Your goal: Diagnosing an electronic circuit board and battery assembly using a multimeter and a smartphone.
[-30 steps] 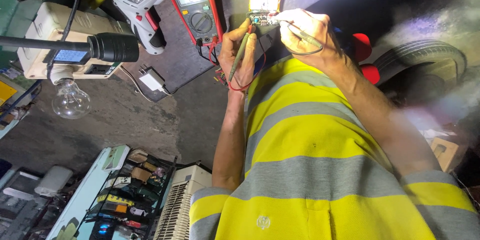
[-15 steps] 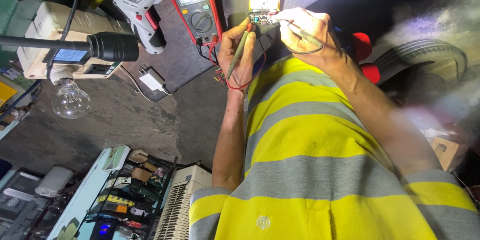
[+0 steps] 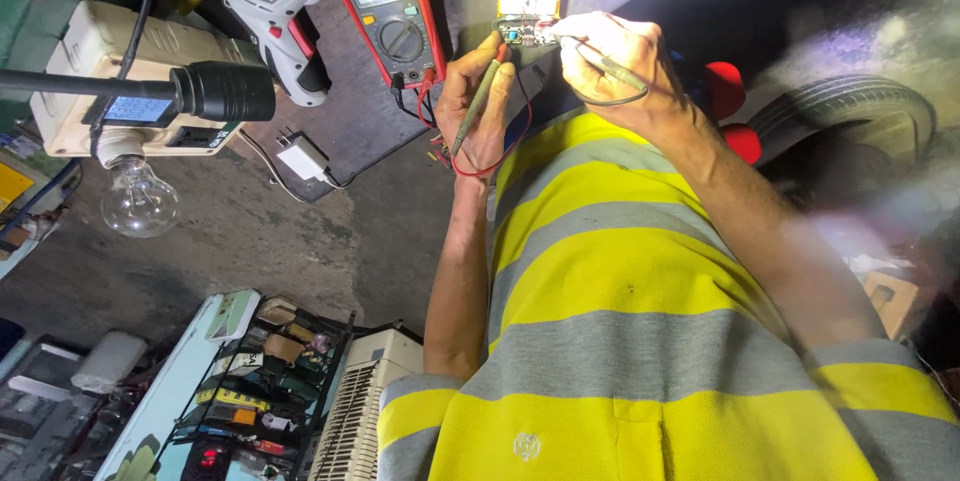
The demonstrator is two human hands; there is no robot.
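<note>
A bare light bulb (image 3: 138,199) hangs at nine o'clock, under a black tube (image 3: 222,91). At eleven o'clock lies a cordless drill (image 3: 280,11), then a red meter (image 3: 390,11). The left hand (image 3: 478,101) is closed round a red probe (image 3: 478,99), tip on the small circuit board (image 3: 525,33) at twelve o'clock. The right hand (image 3: 615,66) grips a black probe (image 3: 605,63) on the same board.
</note>
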